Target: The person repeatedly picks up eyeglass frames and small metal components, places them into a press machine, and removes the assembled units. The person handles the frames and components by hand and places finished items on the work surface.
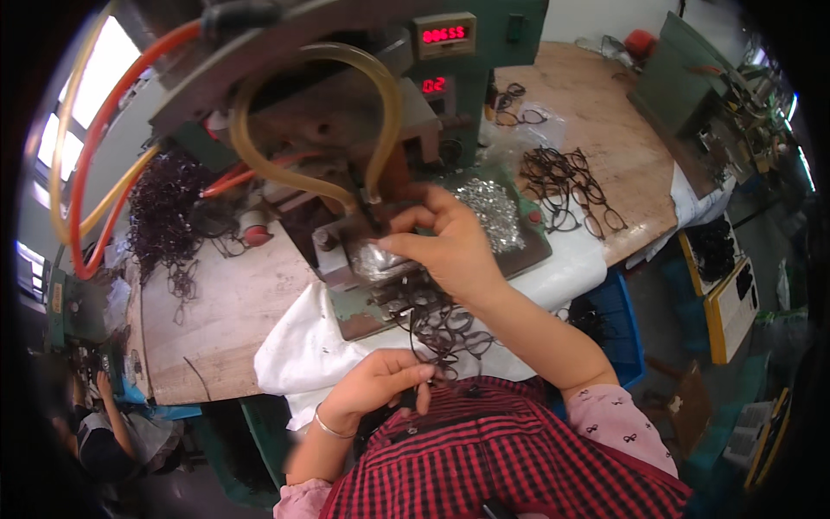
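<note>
My right hand (450,246) reaches in under the head of a green bench machine (471,112), thumb and forefinger pinched together beside its tool. Whatever sits between those fingertips is too small or hidden to make out. Below the machine, close to my apron, my left hand (376,385) is closed with its thumb and fingers on a dark eyeglass frame (418,346). Just beyond it lies a heap of dark eyeglass frames (454,333) on white cloth. A tray's pile of small shiny metal parts (488,212) lies to the right of my right hand.
Yellow hose (393,95) and orange tubing (95,143) loop around the machine. More eyeglass frames lie on the wooden table at right (562,177) and in a big dark heap at left (164,216). A blue crate (624,329) stands by my right elbow. Another person (108,432) sits at lower left.
</note>
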The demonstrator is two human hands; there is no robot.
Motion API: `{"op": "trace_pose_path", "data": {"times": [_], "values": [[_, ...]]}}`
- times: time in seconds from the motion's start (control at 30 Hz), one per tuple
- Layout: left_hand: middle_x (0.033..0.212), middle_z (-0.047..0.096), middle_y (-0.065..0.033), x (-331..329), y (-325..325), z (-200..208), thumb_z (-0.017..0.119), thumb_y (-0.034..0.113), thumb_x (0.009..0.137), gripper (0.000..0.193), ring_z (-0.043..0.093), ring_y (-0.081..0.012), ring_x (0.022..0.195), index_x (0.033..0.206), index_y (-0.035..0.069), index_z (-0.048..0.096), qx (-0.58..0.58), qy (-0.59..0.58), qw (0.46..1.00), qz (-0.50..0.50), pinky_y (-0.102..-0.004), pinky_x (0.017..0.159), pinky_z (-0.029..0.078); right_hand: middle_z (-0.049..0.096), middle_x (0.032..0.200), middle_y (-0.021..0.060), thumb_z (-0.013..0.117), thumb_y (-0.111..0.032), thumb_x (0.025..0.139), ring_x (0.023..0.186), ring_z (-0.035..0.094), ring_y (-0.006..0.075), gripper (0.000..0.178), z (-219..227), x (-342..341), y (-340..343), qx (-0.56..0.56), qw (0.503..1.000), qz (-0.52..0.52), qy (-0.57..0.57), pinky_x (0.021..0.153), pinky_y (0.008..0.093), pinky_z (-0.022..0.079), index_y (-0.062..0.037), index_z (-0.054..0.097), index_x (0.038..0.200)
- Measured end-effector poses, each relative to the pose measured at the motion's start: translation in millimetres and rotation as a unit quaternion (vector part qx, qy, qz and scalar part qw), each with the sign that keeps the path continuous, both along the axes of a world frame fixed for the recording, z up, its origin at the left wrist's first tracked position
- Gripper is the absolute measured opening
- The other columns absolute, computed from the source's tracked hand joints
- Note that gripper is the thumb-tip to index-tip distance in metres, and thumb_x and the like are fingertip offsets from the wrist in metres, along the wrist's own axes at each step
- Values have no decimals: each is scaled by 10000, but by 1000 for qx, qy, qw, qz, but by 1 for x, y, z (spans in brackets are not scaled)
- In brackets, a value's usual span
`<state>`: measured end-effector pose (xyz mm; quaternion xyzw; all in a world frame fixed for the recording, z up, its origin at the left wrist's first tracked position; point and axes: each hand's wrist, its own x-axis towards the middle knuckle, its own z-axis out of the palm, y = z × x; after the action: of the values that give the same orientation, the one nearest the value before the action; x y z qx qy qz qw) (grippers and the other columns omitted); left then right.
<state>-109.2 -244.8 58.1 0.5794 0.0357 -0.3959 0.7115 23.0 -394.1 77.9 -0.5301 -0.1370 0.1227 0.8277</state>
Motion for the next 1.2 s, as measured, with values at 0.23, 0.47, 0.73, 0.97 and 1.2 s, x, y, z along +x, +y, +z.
{"op": "trace_pose_path", "data": {"times": [0.23, 0.47, 0.73, 0.97, 1.2], "values": [[668, 662, -100, 0, 8, 27, 493, 280, 996, 356, 545, -90, 437, 942, -45, 629, -86, -14, 996, -1, -176, 375, 345, 672, 1085, 93, 655, -42, 851, 1006, 618, 132, 452, 18, -17, -26, -109, 988, 2, -106, 879, 261, 483, 27, 504, 1272], [608, 586, -111, 41, -25, 29, 485, 367, 991, 416, 456, -120, 398, 997, -36, 589, -87, -27, 967, 240, -214, 346, 337, 700, 971, 87, 620, -142, 911, 971, 634, 168, 176, -58, 6, -85, -247, 941, -220, -67, 893, 293, 464, -5, 670, 1010], [746, 620, -140, 39, -32, 32, 499, 312, 992, 364, 436, -102, 407, 994, -42, 583, -114, 17, 961, 252, -212, 292, 285, 632, 1128, 150, 703, -106, 738, 1136, 541, 351, 212, -68, 12, -103, -553, 708, -281, -338, 977, 427, 425, -28, 674, 933], [798, 634, -148, 38, -29, 30, 496, 283, 989, 303, 455, -101, 447, 985, -7, 584, -151, 48, 949, 271, -206, 287, 267, 627, 1173, 155, 705, -83, 731, 1139, 548, 359, 138, -102, 27, -94, -528, 708, -322, -341, 960, 422, 440, -43, 693, 863], [973, 650, -162, 39, -26, 17, 439, 275, 1006, 261, 567, -115, 564, 1051, 47, 558, -163, 35, 966, 196, -206, 366, 385, 697, 953, 159, 649, -75, 840, 924, 654, 310, 155, -103, 45, -99, -491, 765, -313, -274, 847, 367, 495, -3, 699, 968]]}}
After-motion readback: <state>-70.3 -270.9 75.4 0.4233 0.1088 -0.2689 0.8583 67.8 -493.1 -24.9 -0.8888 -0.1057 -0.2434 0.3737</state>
